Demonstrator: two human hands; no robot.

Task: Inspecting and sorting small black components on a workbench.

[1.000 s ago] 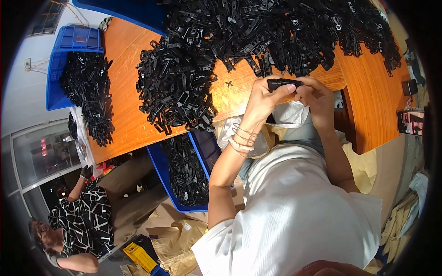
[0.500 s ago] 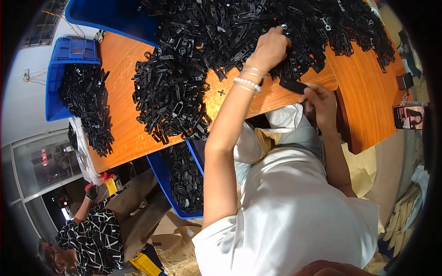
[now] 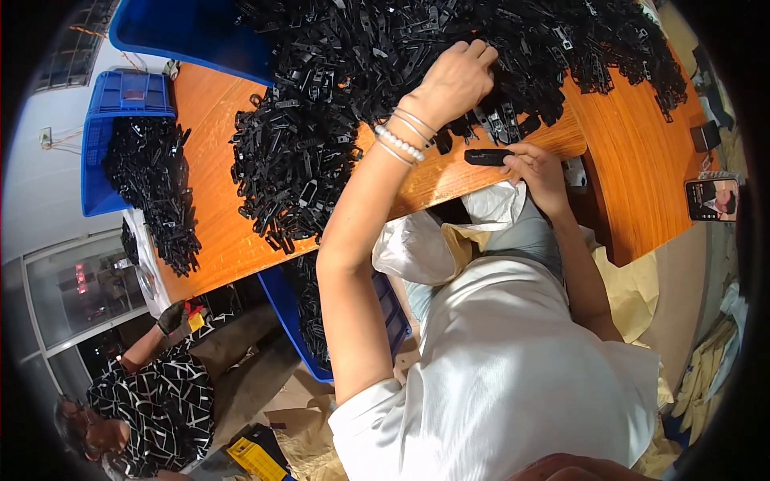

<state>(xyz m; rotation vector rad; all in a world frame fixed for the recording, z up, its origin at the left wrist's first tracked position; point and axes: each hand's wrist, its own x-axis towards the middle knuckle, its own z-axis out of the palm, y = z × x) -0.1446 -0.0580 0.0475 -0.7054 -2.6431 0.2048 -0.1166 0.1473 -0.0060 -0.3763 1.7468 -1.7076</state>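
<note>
A large heap of black plastic pieces [image 3: 377, 64], many long and narrow with slots, covers the far part of the wooden table. My left hand [image 3: 455, 78], wearing white bracelets, rests over the heap with its fingers bent down; the fingertips are partly hidden, and what they grip does not show. Near the table's front edge, my right hand [image 3: 541, 175] pinches one end of a flat, elongated black piece [image 3: 486, 157], which points left over bare wood. Just beyond that piece lie loose black parts with shiny bits [image 3: 499, 122].
A blue bin [image 3: 192, 40] tips toward the heap at the back left. Another blue bin [image 3: 96, 160] spills black pieces on the left. A third bin [image 3: 289, 321] stands below the table edge. A phone [image 3: 712, 200] is at the right. A co-worker [image 3: 152, 409] sits at lower left.
My left hand has shifted slightly left, its forearm swinging left. My right hand has moved a little left and turned the black piece nearly level. The co-worker's gloved hand has moved.
</note>
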